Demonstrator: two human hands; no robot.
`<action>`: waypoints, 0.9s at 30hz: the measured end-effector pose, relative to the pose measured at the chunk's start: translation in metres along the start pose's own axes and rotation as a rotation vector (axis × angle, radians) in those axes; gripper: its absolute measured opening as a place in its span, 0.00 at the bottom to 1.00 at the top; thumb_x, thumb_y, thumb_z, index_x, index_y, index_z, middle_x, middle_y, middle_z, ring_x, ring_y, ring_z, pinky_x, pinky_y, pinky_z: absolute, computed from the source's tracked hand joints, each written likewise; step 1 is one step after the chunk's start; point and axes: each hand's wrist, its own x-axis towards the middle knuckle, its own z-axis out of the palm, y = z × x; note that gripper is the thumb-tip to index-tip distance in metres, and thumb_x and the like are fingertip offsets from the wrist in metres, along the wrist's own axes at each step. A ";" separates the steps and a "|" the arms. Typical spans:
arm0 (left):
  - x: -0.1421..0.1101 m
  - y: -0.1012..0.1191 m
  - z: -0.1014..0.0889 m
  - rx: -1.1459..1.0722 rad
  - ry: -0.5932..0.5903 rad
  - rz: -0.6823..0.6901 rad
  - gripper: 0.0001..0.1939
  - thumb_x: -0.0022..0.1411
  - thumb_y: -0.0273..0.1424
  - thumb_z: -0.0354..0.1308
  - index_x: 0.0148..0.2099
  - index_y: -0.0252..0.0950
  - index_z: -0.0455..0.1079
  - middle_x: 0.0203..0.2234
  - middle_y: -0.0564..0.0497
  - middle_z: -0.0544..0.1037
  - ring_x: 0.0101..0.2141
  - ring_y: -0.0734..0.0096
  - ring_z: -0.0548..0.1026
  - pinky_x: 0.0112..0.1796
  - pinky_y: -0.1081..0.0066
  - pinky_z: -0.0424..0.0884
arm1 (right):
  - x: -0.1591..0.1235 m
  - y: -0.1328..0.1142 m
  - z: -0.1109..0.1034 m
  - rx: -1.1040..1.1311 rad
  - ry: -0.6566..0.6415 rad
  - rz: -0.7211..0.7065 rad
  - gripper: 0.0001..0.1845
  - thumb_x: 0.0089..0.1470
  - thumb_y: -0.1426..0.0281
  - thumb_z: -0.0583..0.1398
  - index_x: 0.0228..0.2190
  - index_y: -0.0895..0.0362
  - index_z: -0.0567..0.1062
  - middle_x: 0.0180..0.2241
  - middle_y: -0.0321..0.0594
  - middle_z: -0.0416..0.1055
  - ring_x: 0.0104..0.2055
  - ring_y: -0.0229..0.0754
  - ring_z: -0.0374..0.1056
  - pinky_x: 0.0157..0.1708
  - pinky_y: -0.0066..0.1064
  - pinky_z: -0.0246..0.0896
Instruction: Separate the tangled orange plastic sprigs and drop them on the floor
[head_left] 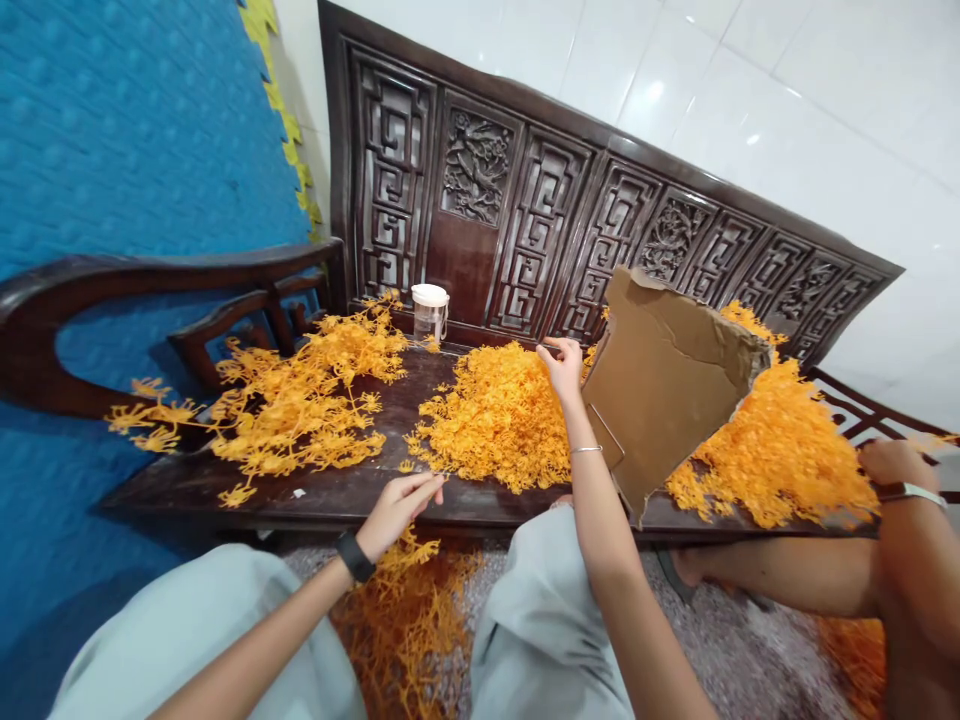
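My left hand (405, 505), with a dark band at the wrist, is closed in a pinch at the bench's front edge. Something thin and small shows at its fingertips, too small to name. My right hand (564, 366), wearing a thin bracelet, is above the back of a heap of small loose orange plastic flower pieces (502, 415). Its thumb and index finger are close together in a pinch; what they hold, if anything, cannot be made out. To the left lie branched orange plastic flower sprays (300, 400), their stems joined.
The dark wooden bench (330, 500) has a carved back. A lidded clear cup (430, 318) stands against it. A cardboard sheet (667, 370) leans between my heap and another orange heap (787, 450), beside a co-worker's hand (896, 465). More orange sprays (412, 630) hang between my knees.
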 end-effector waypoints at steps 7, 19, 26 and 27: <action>0.001 0.004 -0.004 -0.162 0.061 -0.040 0.18 0.51 0.44 0.54 0.31 0.33 0.74 0.15 0.53 0.71 0.20 0.73 0.67 0.25 0.73 0.63 | -0.038 -0.048 -0.011 0.113 0.073 -0.138 0.13 0.53 0.64 0.51 0.33 0.58 0.70 0.35 0.43 0.65 0.38 0.40 0.60 0.36 0.32 0.56; -0.004 0.012 -0.012 -0.312 0.273 -0.014 0.22 0.47 0.47 0.58 0.38 0.35 0.75 0.38 0.44 0.78 0.41 0.59 0.73 0.40 0.65 0.68 | -0.141 -0.101 0.018 0.028 -1.161 -0.363 0.20 0.44 0.54 0.59 0.19 0.59 0.71 0.20 0.35 0.67 0.22 0.32 0.58 0.25 0.24 0.51; -0.007 0.012 -0.017 -0.323 0.286 -0.027 0.22 0.48 0.46 0.58 0.38 0.33 0.74 0.32 0.46 0.78 0.35 0.63 0.73 0.31 0.70 0.69 | -0.142 -0.094 0.022 0.265 -1.225 -0.420 0.15 0.53 0.62 0.54 0.27 0.60 0.74 0.25 0.35 0.69 0.26 0.32 0.62 0.29 0.22 0.53; -0.008 0.012 -0.018 -0.330 0.278 -0.033 0.22 0.48 0.46 0.58 0.37 0.33 0.74 0.28 0.47 0.77 0.31 0.65 0.73 0.28 0.71 0.69 | -0.141 -0.095 0.021 0.300 -1.190 -0.398 0.14 0.54 0.63 0.53 0.29 0.59 0.74 0.27 0.36 0.70 0.28 0.32 0.63 0.31 0.22 0.54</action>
